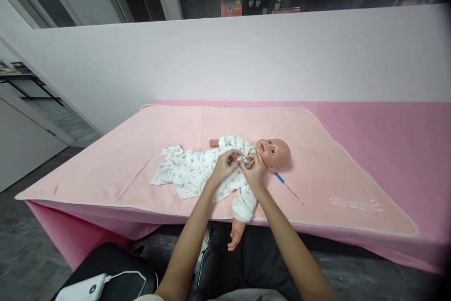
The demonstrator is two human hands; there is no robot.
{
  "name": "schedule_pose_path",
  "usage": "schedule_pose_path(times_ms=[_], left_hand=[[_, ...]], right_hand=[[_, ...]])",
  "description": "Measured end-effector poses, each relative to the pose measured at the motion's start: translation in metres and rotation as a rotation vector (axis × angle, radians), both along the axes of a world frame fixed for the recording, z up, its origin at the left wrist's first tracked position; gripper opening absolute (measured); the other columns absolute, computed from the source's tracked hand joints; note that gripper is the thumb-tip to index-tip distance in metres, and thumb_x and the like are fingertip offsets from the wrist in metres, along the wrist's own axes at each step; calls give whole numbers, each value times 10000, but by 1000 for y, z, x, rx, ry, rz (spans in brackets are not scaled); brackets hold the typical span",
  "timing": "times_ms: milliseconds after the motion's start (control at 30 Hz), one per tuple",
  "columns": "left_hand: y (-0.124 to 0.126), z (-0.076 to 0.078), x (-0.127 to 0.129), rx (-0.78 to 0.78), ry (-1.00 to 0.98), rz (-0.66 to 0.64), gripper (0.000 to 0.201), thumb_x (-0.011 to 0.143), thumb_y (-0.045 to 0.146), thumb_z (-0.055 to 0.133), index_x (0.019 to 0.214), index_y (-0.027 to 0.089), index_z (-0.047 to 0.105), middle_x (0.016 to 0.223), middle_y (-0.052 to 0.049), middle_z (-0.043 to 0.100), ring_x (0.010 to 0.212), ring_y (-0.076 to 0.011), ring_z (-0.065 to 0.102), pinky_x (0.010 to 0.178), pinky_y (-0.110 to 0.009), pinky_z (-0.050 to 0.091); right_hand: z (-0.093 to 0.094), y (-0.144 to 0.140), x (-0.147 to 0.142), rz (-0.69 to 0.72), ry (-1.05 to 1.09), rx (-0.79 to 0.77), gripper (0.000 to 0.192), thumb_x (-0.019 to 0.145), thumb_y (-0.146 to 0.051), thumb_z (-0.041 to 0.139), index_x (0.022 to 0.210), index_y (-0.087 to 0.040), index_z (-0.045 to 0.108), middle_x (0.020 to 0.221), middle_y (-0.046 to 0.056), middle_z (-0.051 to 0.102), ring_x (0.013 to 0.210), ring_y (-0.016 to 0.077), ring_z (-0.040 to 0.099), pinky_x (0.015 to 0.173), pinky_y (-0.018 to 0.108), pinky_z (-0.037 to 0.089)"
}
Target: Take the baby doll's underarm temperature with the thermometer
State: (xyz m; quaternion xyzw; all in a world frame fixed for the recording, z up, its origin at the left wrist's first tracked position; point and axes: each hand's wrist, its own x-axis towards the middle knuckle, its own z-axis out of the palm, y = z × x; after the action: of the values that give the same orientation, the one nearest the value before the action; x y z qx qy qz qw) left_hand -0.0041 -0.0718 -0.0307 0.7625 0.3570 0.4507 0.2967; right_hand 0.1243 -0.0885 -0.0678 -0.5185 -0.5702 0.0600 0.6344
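A baby doll (276,153) lies on its back, its head to the right, dressed in a white printed top (192,162) and matching trousers (164,172). Over its chest, close below the chin, my left hand (225,167) pinches the top's front with bent fingers. Right beside it, the fingers of my right hand (254,172) are closed on the same fabric near the neckline. What exactly lies between the fingertips is too small to make out. One doll arm hangs over the table's near edge. A thermometer (289,189) with a blue end lies beside the doll's head.
A peach blanket (123,150) with white lettering covers much of the table, over a pink cloth (394,150). Behind stands a white wall (246,61) below dark windows. At lower left, a white device (82,289) with a cable rests on a black surface.
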Motion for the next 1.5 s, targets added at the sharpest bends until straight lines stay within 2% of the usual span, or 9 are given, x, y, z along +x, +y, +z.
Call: schedule_pose_path(times_ms=[133, 233, 633, 733, 800, 900, 1167, 1367, 1500], left_hand=[[-26, -15, -6, 225, 92, 259, 158, 822, 238, 545, 966, 199, 599, 954, -46, 638, 930, -187, 571, 850, -340, 445], [-40, -25, -11, 319, 194, 366, 164, 854, 260, 525, 985, 204, 606, 997, -52, 648, 989, -199, 566, 899, -372, 419], [-47, -31, -11, 353, 184, 665, 196, 904, 278, 466, 925, 190, 640, 963, -64, 639, 953, -198, 545, 876, -370, 382], [-48, -31, -11, 350, 225, 665, 187, 902, 271, 467, 877, 190, 634, 937, -54, 638, 922, -192, 541, 861, -358, 369], [-48, -30, -11, 362, 246, 663, 176, 891, 266, 481, 839, 193, 632, 939, -53, 636, 921, -195, 538, 861, -359, 360], [-50, -27, -8, 390, 265, 669, 136, 864, 253, 513, 874, 206, 641, 1011, -58, 625, 986, -212, 525, 900, -377, 342], [-50, -24, 5, 390, 352, 581, 264, 859, 229, 498, 1099, 236, 606, 1203, -73, 573, 1135, -244, 478, 997, -432, 286], [-48, -25, 5, 360, 355, 578, 250, 855, 240, 504, 1078, 235, 617, 1209, -76, 571, 1132, -251, 476, 991, -433, 280], [-49, -25, 5, 341, 325, 592, 282, 861, 250, 493, 1127, 227, 586, 1187, -78, 580, 1112, -242, 487, 995, -418, 274]], right_hand=[[-2, 0, 1, -12, 4, 11, 50, 720, -165, 536, 741, -190, 498, 690, -50, 465, 479, 67, 397, 543, 216, 390], [-2, -1, 1, -21, 2, 10, 52, 740, -185, 541, 730, -190, 490, 666, -51, 464, 496, 73, 402, 551, 215, 390], [-4, -3, 3, -2, 6, 48, 156, 855, -304, 520, 855, -160, 580, 693, 9, 596, 508, 94, 472, 546, 229, 432], [-3, -4, 2, -32, -52, 73, 200, 882, -273, 465, 970, -156, 601, 793, 53, 637, 557, 115, 522, 574, 250, 463], [-2, -5, 1, -48, -124, 119, 241, 885, -238, 437, 1042, -158, 601, 931, 95, 645, 739, 157, 602, 664, 276, 495], [-1, -9, -1, -63, -286, 176, 289, 857, -225, 470, 1111, -178, 601, 1110, 118, 604, 996, 207, 593, 793, 302, 497], [-1, -13, -5, -161, -400, 80, 286, 836, -217, 478, 1064, -230, 651, 1261, 116, 513, 730, 147, 624, 639, 268, 490], [3, -16, -4, 11, -479, 80, 230, 845, -214, 460, 958, -218, 660, 1165, 90, 596, 735, 142, 630, 620, 243, 470], [4, -15, -3, 64, -431, 71, 185, 855, -202, 452, 894, -200, 632, 996, 66, 653, 826, 152, 629, 705, 240, 473]])
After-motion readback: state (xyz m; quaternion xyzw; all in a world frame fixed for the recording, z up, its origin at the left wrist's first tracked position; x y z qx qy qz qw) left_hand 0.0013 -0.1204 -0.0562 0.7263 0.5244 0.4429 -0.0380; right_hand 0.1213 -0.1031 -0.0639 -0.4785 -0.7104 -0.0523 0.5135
